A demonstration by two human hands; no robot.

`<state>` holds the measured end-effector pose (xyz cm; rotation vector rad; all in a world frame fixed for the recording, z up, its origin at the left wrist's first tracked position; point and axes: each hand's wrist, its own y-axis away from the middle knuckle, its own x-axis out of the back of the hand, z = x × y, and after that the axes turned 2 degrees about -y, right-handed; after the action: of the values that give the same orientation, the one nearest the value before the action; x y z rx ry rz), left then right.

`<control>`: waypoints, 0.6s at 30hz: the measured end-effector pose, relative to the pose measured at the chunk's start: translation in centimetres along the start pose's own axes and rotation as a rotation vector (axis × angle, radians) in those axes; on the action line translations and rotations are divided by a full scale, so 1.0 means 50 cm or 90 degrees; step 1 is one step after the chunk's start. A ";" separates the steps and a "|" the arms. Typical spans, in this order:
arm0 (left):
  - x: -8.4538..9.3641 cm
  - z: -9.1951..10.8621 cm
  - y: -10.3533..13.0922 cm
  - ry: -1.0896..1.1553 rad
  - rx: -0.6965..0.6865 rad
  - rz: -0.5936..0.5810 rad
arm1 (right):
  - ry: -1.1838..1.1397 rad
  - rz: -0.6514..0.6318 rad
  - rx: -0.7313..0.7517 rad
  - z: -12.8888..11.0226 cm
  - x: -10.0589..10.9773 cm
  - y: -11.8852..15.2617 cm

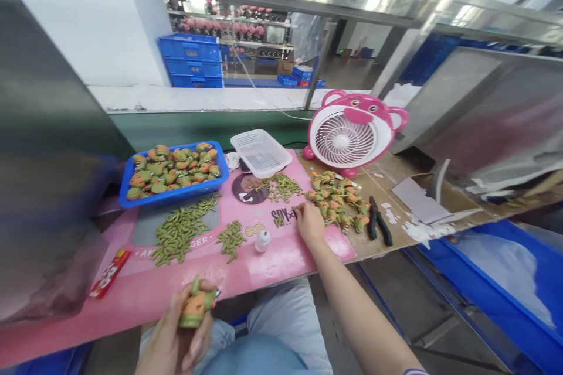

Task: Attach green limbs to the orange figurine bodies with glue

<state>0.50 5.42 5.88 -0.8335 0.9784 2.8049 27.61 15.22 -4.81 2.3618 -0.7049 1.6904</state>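
In my left hand (pixel 166 328), low in front of my lap, is a small green-and-orange toy figure (pixel 193 308), gripped between thumb and fingers. My right hand (pixel 311 225) rests over the printed pink mat (pixel 281 269), its fingertips drawn together at the mat; whatever is in them is too small to make out. Just left of those fingertips lie a few small green pieces (pixel 278 221). Beyond is a pile of similar small green parts (pixel 284 187). Several green-and-orange figures (pixel 336 202) lie to the right of this hand. A small white bottle (pixel 263 241) stands between my hands.
Left, a blue basket (pixel 176 186) full of figures sits behind a larger green heap (pixel 182 231). A white tray (pixel 260 152) and a pink fan (pixel 352 135) stand at the back. Black-handled pliers (pixel 379 222) lie right. A red packet (pixel 109 273) lies far left.
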 end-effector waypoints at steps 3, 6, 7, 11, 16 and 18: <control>-0.009 -0.003 -0.004 0.042 0.057 -0.124 | -0.025 0.003 0.048 0.019 -0.004 0.004; -0.010 -0.005 -0.010 0.048 0.056 -0.226 | -0.067 0.015 0.102 0.035 -0.010 0.000; -0.009 -0.005 -0.011 0.042 0.048 -0.246 | -0.083 0.022 0.119 0.038 -0.011 -0.003; -0.009 -0.005 -0.007 0.036 0.033 -0.284 | -0.165 0.069 0.185 0.034 0.006 -0.011; -0.009 -0.006 -0.008 0.069 0.041 -0.347 | -0.323 0.114 0.307 -0.057 0.108 0.049; -0.009 -0.008 -0.011 0.067 0.061 -0.372 | -0.380 0.070 0.395 -0.112 0.165 0.097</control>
<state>1.17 5.67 5.55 -1.0572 0.7211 2.2218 22.73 10.78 4.08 3.3910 -0.4124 1.3690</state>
